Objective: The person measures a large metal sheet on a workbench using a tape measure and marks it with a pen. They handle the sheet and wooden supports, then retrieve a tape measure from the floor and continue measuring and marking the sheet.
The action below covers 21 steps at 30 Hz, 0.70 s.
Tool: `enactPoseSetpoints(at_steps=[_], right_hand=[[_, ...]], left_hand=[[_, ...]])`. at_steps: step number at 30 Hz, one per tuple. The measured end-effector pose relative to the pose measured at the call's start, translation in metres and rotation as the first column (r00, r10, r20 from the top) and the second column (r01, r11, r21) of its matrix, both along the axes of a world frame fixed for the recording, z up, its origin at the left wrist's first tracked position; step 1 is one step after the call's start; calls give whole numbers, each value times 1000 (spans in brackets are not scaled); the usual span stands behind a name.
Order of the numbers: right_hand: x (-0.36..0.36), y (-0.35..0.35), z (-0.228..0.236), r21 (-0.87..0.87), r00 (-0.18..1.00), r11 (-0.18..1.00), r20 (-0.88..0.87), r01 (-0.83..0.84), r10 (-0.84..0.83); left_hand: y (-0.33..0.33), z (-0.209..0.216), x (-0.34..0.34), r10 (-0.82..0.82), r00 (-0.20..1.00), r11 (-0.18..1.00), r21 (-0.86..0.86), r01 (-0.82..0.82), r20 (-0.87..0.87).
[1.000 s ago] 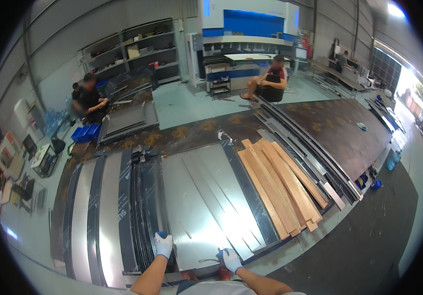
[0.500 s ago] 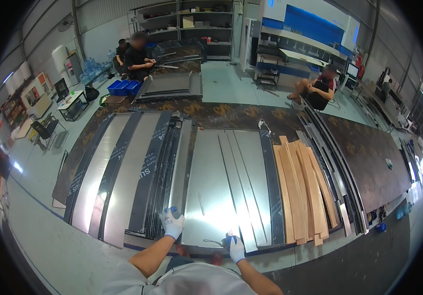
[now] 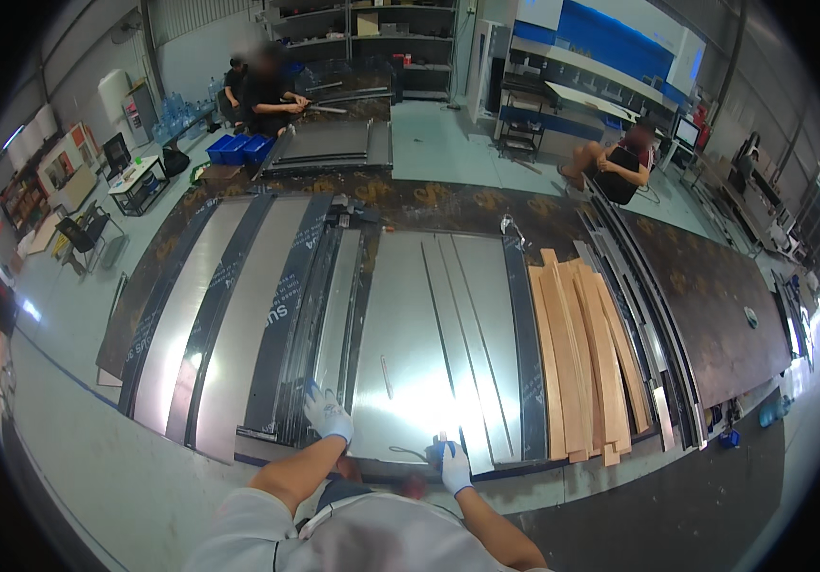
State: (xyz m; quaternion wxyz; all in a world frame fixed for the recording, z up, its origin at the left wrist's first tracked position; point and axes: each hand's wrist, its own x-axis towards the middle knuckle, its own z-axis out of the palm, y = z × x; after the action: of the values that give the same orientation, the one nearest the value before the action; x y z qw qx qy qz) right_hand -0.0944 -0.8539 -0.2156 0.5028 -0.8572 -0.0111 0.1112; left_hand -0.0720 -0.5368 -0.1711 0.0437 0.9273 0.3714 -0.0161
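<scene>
My left hand (image 3: pixel 328 416), in a white work glove with blue fingertips, lies with its fingers stretched over the near end of a stack of long dark-edged metal strips (image 3: pixel 334 315). Close to the near edge of a shiny metal sheet (image 3: pixel 395 315), my right hand (image 3: pixel 454 469), gloved alike, is closed round a small dark object (image 3: pixel 436 452), mostly hidden by the fingers. Beside it lies a thin dark cord loop (image 3: pixel 408 450). A slim pen-like stick (image 3: pixel 387 376) rests on the sheet, and narrow metal strips (image 3: pixel 468 353) run along its right part.
Film-striped metal panels (image 3: pixel 248 315) lie at left. To the right are wooden slats (image 3: pixel 577 362) and long metal profiles (image 3: pixel 653 353) on the dark table (image 3: pixel 715 324). Two people sit at the far left near blue bins (image 3: pixel 241 149); another person (image 3: pixel 624 167) sits at far right.
My left hand has shifted slightly left on the strips, its fingers now more stretched out. The right hand keeps its hold near the sheet's edge. The whole view has shifted a little.
</scene>
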Motion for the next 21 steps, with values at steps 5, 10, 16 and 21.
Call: enactPoseSetpoints(at_steps=[5,10,16,21], right_hand=[[1,-1,3,52,999,998,-27,-36,38],[2,-3,-5,118,998,993,-62,16,-9],[-3,3,-2,32,991,991,-12,132,-131],[-4,-2,2,-166,977,966,-43,198,-207]], left_hand=[[-7,15,-12,-132,986,991,-23,135,103],[-34,7,-59,-652,691,711,-65,700,311],[-62,-26,-103,-693,714,675,-261,690,93],[-69,-48,-99,-706,708,678,-259,688,34]])
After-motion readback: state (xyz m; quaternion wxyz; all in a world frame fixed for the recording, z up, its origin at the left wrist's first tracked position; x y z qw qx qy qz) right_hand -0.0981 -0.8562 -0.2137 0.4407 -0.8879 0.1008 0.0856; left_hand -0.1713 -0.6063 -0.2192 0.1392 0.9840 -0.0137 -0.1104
